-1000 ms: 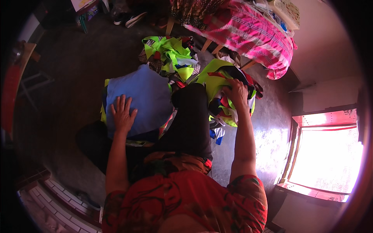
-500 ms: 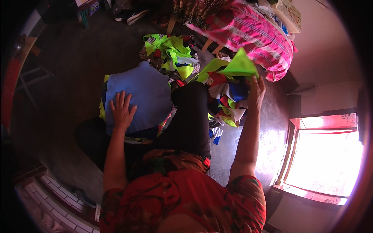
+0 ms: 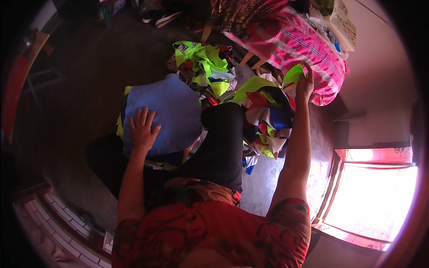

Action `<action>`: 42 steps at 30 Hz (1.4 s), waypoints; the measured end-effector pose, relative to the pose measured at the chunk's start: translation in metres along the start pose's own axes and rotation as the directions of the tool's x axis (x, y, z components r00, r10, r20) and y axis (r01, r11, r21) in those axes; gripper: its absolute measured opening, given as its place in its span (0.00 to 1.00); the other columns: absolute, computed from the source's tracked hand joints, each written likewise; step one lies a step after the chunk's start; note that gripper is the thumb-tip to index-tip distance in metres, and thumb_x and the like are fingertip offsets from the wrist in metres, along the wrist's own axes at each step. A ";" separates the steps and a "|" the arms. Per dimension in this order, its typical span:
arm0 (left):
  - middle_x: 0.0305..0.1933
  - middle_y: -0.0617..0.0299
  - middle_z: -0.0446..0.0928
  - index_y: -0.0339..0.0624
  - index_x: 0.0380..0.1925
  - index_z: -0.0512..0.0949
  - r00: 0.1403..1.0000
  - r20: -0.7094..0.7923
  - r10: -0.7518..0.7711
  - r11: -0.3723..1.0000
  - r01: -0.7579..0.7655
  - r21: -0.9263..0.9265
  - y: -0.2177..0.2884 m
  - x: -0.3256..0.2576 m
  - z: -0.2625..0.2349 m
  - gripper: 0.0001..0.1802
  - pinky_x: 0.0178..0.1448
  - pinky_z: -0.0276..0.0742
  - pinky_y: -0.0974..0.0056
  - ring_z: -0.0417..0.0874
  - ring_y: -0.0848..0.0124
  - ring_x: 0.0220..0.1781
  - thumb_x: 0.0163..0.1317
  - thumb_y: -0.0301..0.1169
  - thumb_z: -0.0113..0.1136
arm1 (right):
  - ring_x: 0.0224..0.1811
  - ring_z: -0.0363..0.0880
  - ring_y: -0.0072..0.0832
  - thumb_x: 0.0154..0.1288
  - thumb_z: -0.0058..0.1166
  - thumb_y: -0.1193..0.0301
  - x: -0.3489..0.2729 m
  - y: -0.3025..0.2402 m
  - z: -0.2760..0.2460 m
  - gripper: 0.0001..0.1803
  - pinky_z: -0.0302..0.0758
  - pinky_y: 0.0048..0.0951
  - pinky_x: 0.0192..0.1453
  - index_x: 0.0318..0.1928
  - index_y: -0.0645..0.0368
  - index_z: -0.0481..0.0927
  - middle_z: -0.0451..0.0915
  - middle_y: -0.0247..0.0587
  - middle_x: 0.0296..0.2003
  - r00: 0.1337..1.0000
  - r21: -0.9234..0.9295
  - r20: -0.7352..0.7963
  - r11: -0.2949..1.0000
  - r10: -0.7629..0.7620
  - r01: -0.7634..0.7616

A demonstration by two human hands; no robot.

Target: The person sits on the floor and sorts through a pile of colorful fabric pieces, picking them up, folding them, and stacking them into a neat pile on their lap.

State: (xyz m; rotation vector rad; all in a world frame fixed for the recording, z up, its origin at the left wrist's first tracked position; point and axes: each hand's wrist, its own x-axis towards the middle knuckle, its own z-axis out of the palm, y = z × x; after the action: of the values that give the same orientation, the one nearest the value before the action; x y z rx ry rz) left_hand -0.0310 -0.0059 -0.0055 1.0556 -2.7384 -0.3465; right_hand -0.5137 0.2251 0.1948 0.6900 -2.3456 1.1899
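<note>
My left hand [image 3: 144, 133] lies flat with its fingers spread on a light blue piece of cloth [image 3: 176, 107]. That cloth tops a stack of fabric, whose neon yellow and dark edges stick out beneath it. Out to the far right, my right hand [image 3: 304, 85] pinches a neon green fabric scrap [image 3: 293, 74]. Below that hand is a heap of fabric scraps [image 3: 268, 117] in red, white, blue and neon green. Beyond my knee lies another heap of scraps [image 3: 206, 64], mostly neon green with checked pieces.
A pink plaid cloth [image 3: 308, 49] drapes over something with wooden legs at the far right. Dark shoes [image 3: 167, 18] lie on the floor at the back. A bright window [image 3: 371, 201] is at the right, and a red wooden piece [image 3: 20, 85] stands at the left.
My right hand has moved farther out and slightly right with the green scrap, which shows less of its face now. My left hand stays on the blue cloth. The view has shifted a little.
</note>
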 end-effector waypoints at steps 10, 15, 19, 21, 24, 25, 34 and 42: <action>0.74 0.64 0.52 0.58 0.63 0.66 1.000 0.000 -0.030 1.000 0.030 -0.011 0.007 0.006 -0.001 0.29 0.76 0.36 0.43 0.48 0.62 0.77 0.61 0.48 0.55 | 0.50 0.77 0.46 0.61 0.47 0.65 -0.005 0.034 0.047 0.14 0.74 0.48 0.50 0.40 0.57 0.83 0.77 0.48 0.49 0.861 -0.659 0.501 0.682 0.083 0.318; 0.74 0.64 0.54 0.58 0.62 0.68 0.999 -0.041 -0.030 0.999 0.030 -0.015 0.003 0.006 0.002 0.29 0.76 0.37 0.42 0.50 0.60 0.76 0.59 0.48 0.55 | 0.52 0.78 0.47 0.51 0.59 0.45 -0.011 0.017 0.069 0.30 0.74 0.47 0.53 0.39 0.61 0.83 0.78 0.57 0.49 0.656 -0.704 0.642 0.645 0.396 0.299; 0.73 0.64 0.55 0.58 0.61 0.68 0.998 -0.056 -0.019 0.999 0.017 -0.036 0.005 0.009 0.003 0.29 0.75 0.38 0.42 0.51 0.60 0.76 0.59 0.47 0.54 | 0.47 0.80 0.46 0.48 0.60 0.46 0.003 0.051 0.080 0.28 0.76 0.46 0.50 0.37 0.59 0.84 0.81 0.55 0.42 0.588 -0.594 0.753 0.691 0.297 0.412; 0.73 0.63 0.55 0.58 0.61 0.69 0.998 -0.049 -0.027 0.999 0.025 -0.040 0.005 0.008 0.001 0.29 0.75 0.38 0.42 0.51 0.60 0.76 0.59 0.47 0.54 | 0.46 0.81 0.45 0.51 0.57 0.49 -0.001 0.053 0.083 0.23 0.76 0.44 0.50 0.37 0.56 0.85 0.82 0.52 0.40 0.626 -0.612 0.727 0.680 0.283 0.404; 0.73 0.63 0.55 0.58 0.61 0.69 0.998 -0.044 -0.034 0.999 0.032 -0.032 0.007 0.010 -0.001 0.28 0.75 0.39 0.42 0.51 0.60 0.76 0.59 0.47 0.54 | 0.46 0.80 0.46 0.54 0.53 0.51 -0.001 0.057 0.081 0.21 0.75 0.45 0.50 0.38 0.54 0.85 0.82 0.52 0.40 0.672 -0.603 0.693 0.720 0.260 0.344; 0.73 0.63 0.55 0.58 0.61 0.69 0.998 -0.042 -0.038 0.999 0.036 -0.031 0.008 0.011 -0.001 0.28 0.75 0.39 0.42 0.52 0.60 0.76 0.59 0.47 0.53 | 0.46 0.80 0.46 0.55 0.52 0.51 -0.001 0.056 0.079 0.21 0.75 0.46 0.50 0.39 0.53 0.85 0.82 0.52 0.40 0.697 -0.594 0.671 0.748 0.255 0.298; 0.73 0.66 0.56 0.59 0.60 0.70 0.995 -0.094 -0.028 0.998 0.023 -0.060 0.006 0.011 0.001 0.27 0.75 0.39 0.42 0.53 0.61 0.75 0.59 0.46 0.54 | 0.44 0.81 0.47 0.57 0.52 0.54 0.005 0.070 0.062 0.20 0.74 0.44 0.50 0.42 0.54 0.84 0.82 0.54 0.38 0.840 -0.391 0.533 0.909 0.095 0.145; 0.73 0.66 0.57 0.59 0.60 0.70 0.995 -0.090 -0.037 0.998 0.032 -0.053 0.005 0.009 0.001 0.28 0.75 0.40 0.43 0.52 0.62 0.75 0.58 0.45 0.56 | 0.39 0.83 0.39 0.56 0.58 0.54 0.006 0.039 0.044 0.21 0.74 0.37 0.47 0.40 0.59 0.84 0.84 0.48 0.33 0.906 -0.223 0.415 0.975 0.085 0.011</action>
State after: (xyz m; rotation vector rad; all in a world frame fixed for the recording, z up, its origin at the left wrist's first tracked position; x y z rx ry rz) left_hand -0.0406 -0.0081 -0.0042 1.0792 -2.6193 -0.3628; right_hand -0.5477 0.2069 0.1498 0.9006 -2.8044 0.8328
